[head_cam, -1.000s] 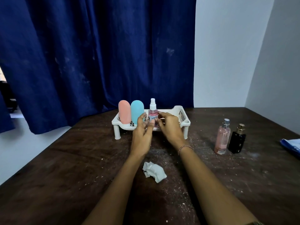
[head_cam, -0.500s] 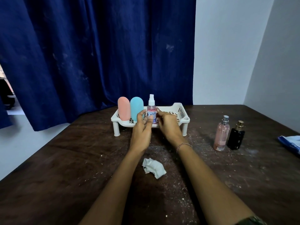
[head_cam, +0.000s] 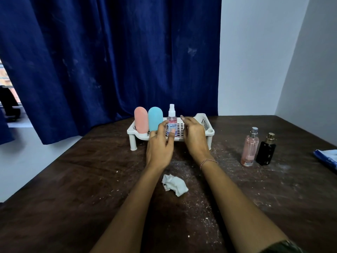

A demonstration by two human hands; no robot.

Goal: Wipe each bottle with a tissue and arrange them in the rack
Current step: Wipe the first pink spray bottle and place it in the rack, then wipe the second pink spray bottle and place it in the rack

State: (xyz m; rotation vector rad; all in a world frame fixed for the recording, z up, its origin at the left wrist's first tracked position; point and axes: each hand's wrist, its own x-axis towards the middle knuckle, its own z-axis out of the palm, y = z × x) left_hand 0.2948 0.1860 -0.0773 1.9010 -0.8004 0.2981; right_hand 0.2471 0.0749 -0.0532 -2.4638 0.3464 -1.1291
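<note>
Both my hands hover open at the rack [head_cam: 204,123], left hand [head_cam: 159,145] and right hand [head_cam: 194,136] flanking the upright spray bottle [head_cam: 172,123] standing inside. Tissue [head_cam: 175,185] lies nearer me; pink bottle [head_cam: 249,147] and black bottle [head_cam: 265,149] stand upright to my right, nearer my right hand.

The white plastic rack [head_cam: 204,123] has a slotted grid floor and holds a salmon-pink bottle [head_cam: 140,122], a sky-blue bottle [head_cam: 155,118] and a clear spray bottle [head_cam: 172,123] with pinkish liquid, a white pump and a pale label with blue print (too small to read). On the dark brown table [head_cam: 73,189], flecked with white dust, lie a white crumpled tissue [head_cam: 175,184], a pale pink perfume bottle [head_cam: 249,147] with a silver cap and a black perfume bottle [head_cam: 265,150] with a gold cap. The curtain [head_cam: 109,61] is deep navy.
</note>
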